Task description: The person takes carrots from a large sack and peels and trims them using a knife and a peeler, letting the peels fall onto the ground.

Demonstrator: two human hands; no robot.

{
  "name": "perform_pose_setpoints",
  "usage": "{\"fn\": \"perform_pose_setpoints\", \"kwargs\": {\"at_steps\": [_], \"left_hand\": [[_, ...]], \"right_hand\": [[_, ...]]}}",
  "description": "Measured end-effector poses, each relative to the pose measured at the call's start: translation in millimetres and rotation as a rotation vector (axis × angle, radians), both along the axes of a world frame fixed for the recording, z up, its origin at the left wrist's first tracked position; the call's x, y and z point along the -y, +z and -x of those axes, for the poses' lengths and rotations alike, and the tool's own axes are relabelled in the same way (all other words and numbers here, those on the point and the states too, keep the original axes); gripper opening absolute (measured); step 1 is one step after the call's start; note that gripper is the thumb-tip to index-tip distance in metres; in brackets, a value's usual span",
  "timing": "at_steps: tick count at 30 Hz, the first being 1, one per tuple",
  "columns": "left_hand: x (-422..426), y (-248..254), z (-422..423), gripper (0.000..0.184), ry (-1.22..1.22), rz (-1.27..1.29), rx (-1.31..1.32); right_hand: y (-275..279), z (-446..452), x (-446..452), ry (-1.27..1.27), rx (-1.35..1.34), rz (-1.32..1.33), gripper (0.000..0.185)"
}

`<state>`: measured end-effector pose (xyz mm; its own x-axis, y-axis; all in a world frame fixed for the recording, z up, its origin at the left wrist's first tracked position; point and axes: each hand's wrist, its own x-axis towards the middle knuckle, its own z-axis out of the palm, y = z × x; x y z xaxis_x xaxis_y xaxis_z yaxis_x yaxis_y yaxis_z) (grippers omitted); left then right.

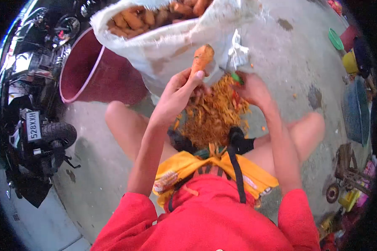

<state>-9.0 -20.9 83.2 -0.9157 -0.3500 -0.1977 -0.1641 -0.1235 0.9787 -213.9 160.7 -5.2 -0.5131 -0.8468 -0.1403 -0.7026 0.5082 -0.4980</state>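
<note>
Carrot held in L hand, R hand gripping grn tool nr peelings.

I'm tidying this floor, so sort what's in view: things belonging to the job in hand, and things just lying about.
Job in hand:
carrot in the left hand
green item in the right hand, too blurred to name
sack of carrots
peelings
bucket, probably

Apparently just about:
motorbike
green basin
blue-grey tub
</note>
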Motion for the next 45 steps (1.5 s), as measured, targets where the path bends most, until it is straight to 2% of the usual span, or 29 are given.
{"fn": "perform_pose_setpoints", "kwargs": {"at_steps": [2,4,6,8,10,12,14,17,18,19,20,22,23,24,26,27,29,30,32,34,37,39,40,42,43,45], "left_hand": [[-8.3,-36.4,-4.7,0.044,0.006,-0.076,0.082],[-17.1,-68.2,-5.5,0.047,0.081,0.125,0.185],[-26.4,-90.2,-6.3,0.048,0.109,0.107,0.164],[-30.4,-107.7,-7.0,0.041,0.104,0.241,0.087],[-33.2,-116.7,-9.3,0.042,0.086,0.290,0.099],[-31.6,-123.4,-11.4,0.043,0.075,0.345,0.109],[-28.4,-128.2,-13.3,0.048,-0.003,0.438,0.283],[-27.5,-141.9,-18.1,0.051,-0.030,0.456,0.215],[-28.1,-142.6,-23.9,0.051,-0.029,0.451,0.225],[-27.0,-141.1,-24.6,0.051,-0.018,0.491,0.243],[-25.0,-139.6,-21.5,0.050,-0.004,0.532,0.254],[-24.9,-131.6,-17.3,0.050,0.007,0.591,0.276],[-25.0,-127.6,-16.4,0.050,0.010,0.655,0.303],[-25.1,-124.6,-16.1,0.050,0.006,0.654,0.308],[-26.9,-121.4,-16.3,0.052,0.003,0.719,0.353],[-28.2,-122.8,-17.9,0.052,-0.004,0.716,0.352],[-27.8,-124.4,-17.8,0.051,-0.069,0.790,0.359],[-28.3,-123.3,-18.3,0.051,-0.066,0.796,0.350],[-28.5,-115.8,-19.6,0.049,-0.091,0.834,0.431],[-29.4,-112.2,-16.9,0.048,-0.037,0.792,0.432],[-17.8,-117.9,-14.6,0.046,0.009,0.879,0.463],[-12.3,-113.0,-20.0,0.036,0.230,1.066,0.164],[-6.8,-115.7,-21.8,0.036,0.227,1.071,0.171],[7.0,-115.5,-18.5,0.030,0.397,0.351,0.021],[5.5,-112.6,-15.9,0.033,0.488,0.136,-0.084],[7.5,-111.5,-14.2,0.035,0.491,0.095,-0.063]], "right_hand": [[-3.3,-12.4,6.3,-0.092,-0.087,0.155,0.039],[-11.6,-30.9,12.1,-0.075,-0.105,0.138,0.034],[-17.3,-45.6,14.5,-0.062,-0.134,0.137,0.029],[-21.5,-57.8,15.1,0.044,-0.141,0.014,0.031],[-25.9,-55.9,16.9,0.094,-0.120,-0.042,0.032],[-50.2,-46.2,22.2,0.022,-0.133,-0.183,0.024],[-90.6,-12.8,9.9,-0.013,-0.157,-0.206,0.023],[-100.2,21.0,-6.9,-0.069,-0.212,-0.156,0.024],[-98.5,19.6,-8.6,-0.081,-0.224,-0.094,0.027],[-81.1,8.4,-1.3,-0.126,-0.123,-0.163,0.027],[-72.0,-2.6,5.9,-0.122,-0.130,-0.161,0.027],[-66.1,-25.2,10.0,0.142,-0.100,-0.101,0.027],[-41.3,-43.8,11.5,0.185,-0.104,-0.106,0.024],[-45.7,-46.2,16.7,0.183,-0.098,-0.107,0.024],[-67.0,-44.4,22.9,-0.041,-0.125,-0.170,0.025],[-86.5,-34.1,17.9,-0.047,-0.123,-0.175,0.025],[-120.9,0.9,-0.8,-0.145,-0.250,-0.140,0.021],[-116.3,9.2,-7.0,-0.148,-0.258,-0.133,0.021],[-96.3,21.7,-10.4,-0.204,-0.119,-0.290,0.023],[-90.0,15.9,-10.5,-0.133,-0.166,-0.316,0.027],[-80.3,-8.4,-0.1,-0.045,-0.105,-0.124,0.034],[-62.9,-10.7,10.2,-0.055,-0.049,-0.117,0.033],[-57.5,-12.9,12.2,-0.075,0.003,-0.117,0.032],[-44.4,-13.5,12.8,-0.068,0.015,-0.057,0.033],[-37.3,-13.4,13.5,-0.059,0.021,-0.003,0.035],[-16.6,-14.4,16.1,-0.020,0.129,-0.015,0.035]]}}
